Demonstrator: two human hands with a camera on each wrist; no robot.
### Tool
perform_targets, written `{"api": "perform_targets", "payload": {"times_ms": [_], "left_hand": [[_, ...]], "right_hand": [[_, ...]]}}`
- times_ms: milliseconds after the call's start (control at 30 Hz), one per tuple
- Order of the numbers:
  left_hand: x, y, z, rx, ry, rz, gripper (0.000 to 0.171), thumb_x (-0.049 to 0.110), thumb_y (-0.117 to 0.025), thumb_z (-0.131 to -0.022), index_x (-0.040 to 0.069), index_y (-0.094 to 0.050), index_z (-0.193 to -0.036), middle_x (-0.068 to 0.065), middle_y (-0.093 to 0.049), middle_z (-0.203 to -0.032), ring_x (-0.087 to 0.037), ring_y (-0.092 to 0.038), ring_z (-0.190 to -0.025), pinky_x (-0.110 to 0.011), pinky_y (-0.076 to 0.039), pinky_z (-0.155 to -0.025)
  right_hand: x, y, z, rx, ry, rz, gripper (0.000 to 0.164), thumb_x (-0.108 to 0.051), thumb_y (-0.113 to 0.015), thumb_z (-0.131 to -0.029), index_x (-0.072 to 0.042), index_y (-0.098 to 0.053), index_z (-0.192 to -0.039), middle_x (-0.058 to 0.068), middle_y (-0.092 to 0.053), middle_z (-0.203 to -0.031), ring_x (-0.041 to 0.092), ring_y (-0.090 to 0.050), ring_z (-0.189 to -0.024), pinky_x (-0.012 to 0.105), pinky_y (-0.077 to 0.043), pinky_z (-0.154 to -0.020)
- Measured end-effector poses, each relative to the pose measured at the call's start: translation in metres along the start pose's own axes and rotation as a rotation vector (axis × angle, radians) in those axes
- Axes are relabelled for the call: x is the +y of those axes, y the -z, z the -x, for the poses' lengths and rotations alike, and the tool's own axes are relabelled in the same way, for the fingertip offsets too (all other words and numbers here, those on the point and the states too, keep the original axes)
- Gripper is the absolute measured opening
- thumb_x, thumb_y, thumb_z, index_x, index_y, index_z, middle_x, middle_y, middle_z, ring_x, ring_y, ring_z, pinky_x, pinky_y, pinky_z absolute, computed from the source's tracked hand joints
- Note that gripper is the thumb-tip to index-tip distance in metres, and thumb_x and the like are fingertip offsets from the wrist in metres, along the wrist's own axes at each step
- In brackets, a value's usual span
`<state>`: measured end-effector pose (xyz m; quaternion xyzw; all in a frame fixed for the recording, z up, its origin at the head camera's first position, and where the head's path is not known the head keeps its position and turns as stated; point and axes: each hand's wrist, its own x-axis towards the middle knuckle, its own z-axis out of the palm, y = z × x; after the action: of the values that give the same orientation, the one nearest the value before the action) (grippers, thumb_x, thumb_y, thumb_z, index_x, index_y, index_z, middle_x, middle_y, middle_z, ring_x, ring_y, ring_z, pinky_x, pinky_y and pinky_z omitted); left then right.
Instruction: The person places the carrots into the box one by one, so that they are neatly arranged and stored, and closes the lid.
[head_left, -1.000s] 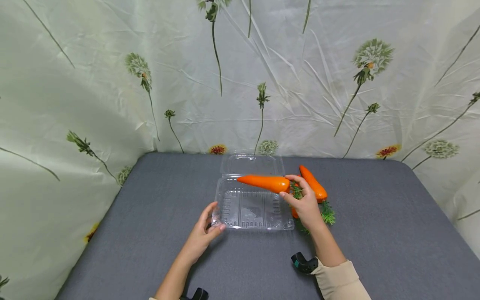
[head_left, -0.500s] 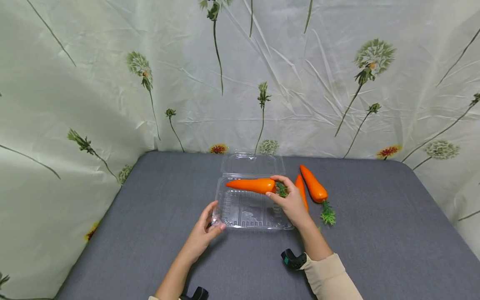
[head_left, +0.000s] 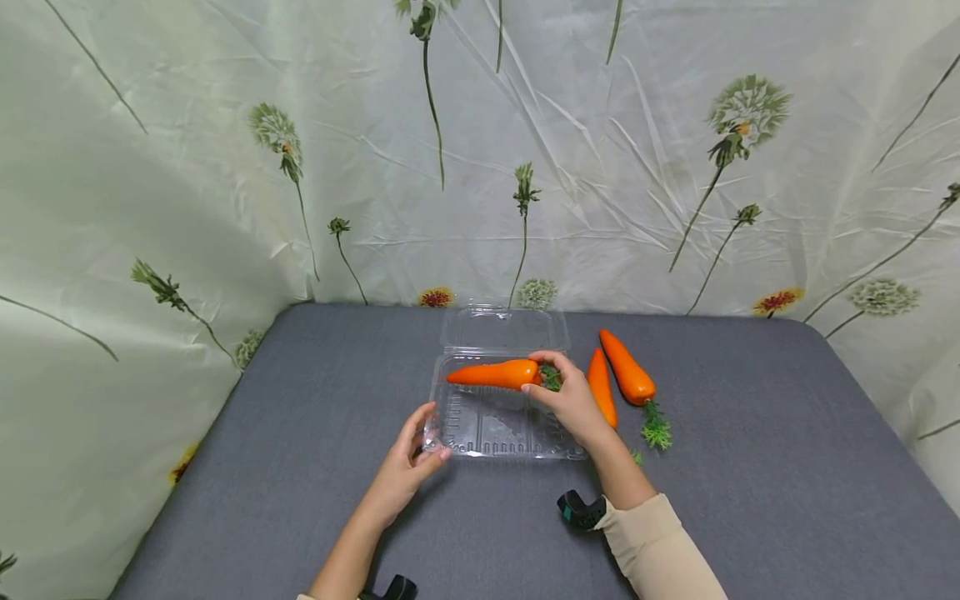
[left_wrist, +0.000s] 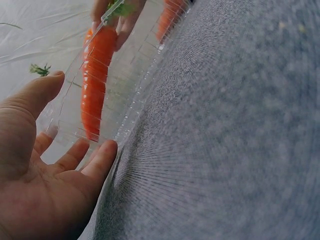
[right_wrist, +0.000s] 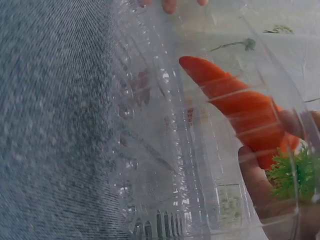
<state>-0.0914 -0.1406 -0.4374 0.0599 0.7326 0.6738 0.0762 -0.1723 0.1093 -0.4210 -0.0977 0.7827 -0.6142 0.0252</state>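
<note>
My right hand [head_left: 566,397] pinches an orange carrot [head_left: 491,375] at its leafy thick end. Its tip points left over the back part of a clear plastic clamshell container [head_left: 480,457]. In the right wrist view the carrot [right_wrist: 240,107] shows through the clear wall, with green leaves [right_wrist: 295,172] by the fingers. I cannot tell whether it touches the container's floor. My left hand [head_left: 405,471] holds the container's front left corner, thumb in front and fingers along the side. In the left wrist view these fingers [left_wrist: 100,160] lie against the plastic wall.
Two more carrots lie right of the container: a nearer carrot [head_left: 601,387], partly behind my right hand, and a farther carrot [head_left: 627,368]. The container's lid [head_left: 506,327] lies back, raised. A grey cloth-covered table [head_left: 750,467] meets a flowered curtain [head_left: 600,150] behind.
My right hand has carried the carrot left and slightly lower, from the container's right side to over its back part. The left hand has kept its place at the corner.
</note>
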Motion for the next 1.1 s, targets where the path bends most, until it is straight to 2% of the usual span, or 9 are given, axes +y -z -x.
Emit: {"api": "perform_targets", "payload": {"times_ms": [300, 433, 533, 700, 900, 1100], "left_hand": [[-0.001, 0.000, 0.001, 0.007, -0.002, 0.019, 0.071, 0.001, -0.064, -0.082, 0.008, -0.024, -0.140, -0.021, -0.024, -0.141, -0.037, -0.034, -0.119, -0.023, -0.042, -0.082], [-0.004, 0.000, 0.000, 0.006, -0.008, 0.034, 0.071, 0.001, -0.064, -0.081, 0.007, -0.024, -0.140, -0.022, -0.023, -0.141, -0.038, -0.034, -0.119, -0.022, -0.042, -0.080], [-0.011, 0.001, -0.002, 0.008, -0.009, 0.048, 0.071, 0.001, -0.064, -0.081, 0.010, -0.025, -0.140, -0.019, -0.024, -0.141, -0.036, -0.036, -0.118, -0.022, -0.042, -0.080], [-0.026, 0.003, -0.006, 0.002, -0.044, 0.064, 0.070, 0.004, -0.065, -0.081, 0.014, -0.028, -0.139, -0.015, -0.027, -0.141, -0.033, -0.040, -0.114, -0.022, -0.042, -0.080], [-0.006, 0.000, -0.001, -0.008, -0.018, 0.045, 0.070, -0.001, -0.062, -0.083, 0.006, -0.023, -0.140, -0.020, -0.022, -0.142, -0.037, -0.036, -0.117, -0.021, -0.041, -0.080], [-0.001, -0.001, 0.000, -0.010, 0.002, 0.034, 0.070, -0.002, -0.061, -0.083, 0.006, -0.022, -0.140, -0.019, -0.021, -0.143, -0.037, -0.036, -0.117, -0.021, -0.042, -0.079]], "right_hand": [[0.002, -0.002, -0.004, -0.007, -0.025, 0.056, 0.043, -0.008, -0.069, -0.079, -0.003, -0.051, -0.118, 0.012, -0.048, -0.116, 0.026, -0.044, -0.104, 0.035, -0.042, -0.078], [0.003, -0.003, -0.005, 0.006, -0.036, 0.075, 0.042, -0.005, -0.069, -0.078, -0.003, -0.052, -0.117, 0.012, -0.048, -0.116, 0.026, -0.043, -0.104, 0.037, -0.042, -0.078], [0.002, -0.004, -0.005, 0.030, -0.049, 0.108, 0.041, -0.003, -0.069, -0.078, -0.004, -0.054, -0.116, 0.012, -0.047, -0.114, 0.026, -0.042, -0.102, 0.038, -0.039, -0.081], [0.002, -0.005, -0.005, 0.062, -0.061, 0.207, 0.042, -0.002, -0.069, -0.078, -0.005, -0.055, -0.118, 0.013, -0.046, -0.110, 0.026, -0.044, -0.095, 0.037, -0.040, -0.076], [0.004, -0.009, -0.007, 0.078, -0.070, 0.366, 0.044, 0.002, -0.067, -0.078, -0.006, -0.053, -0.119, 0.016, -0.046, -0.113, 0.028, -0.045, -0.100, 0.041, -0.039, -0.081], [0.003, -0.010, -0.008, 0.083, -0.082, 0.382, 0.044, 0.001, -0.065, -0.079, -0.005, -0.053, -0.121, 0.016, -0.047, -0.116, 0.030, -0.045, -0.105, 0.044, -0.037, -0.087]]}}
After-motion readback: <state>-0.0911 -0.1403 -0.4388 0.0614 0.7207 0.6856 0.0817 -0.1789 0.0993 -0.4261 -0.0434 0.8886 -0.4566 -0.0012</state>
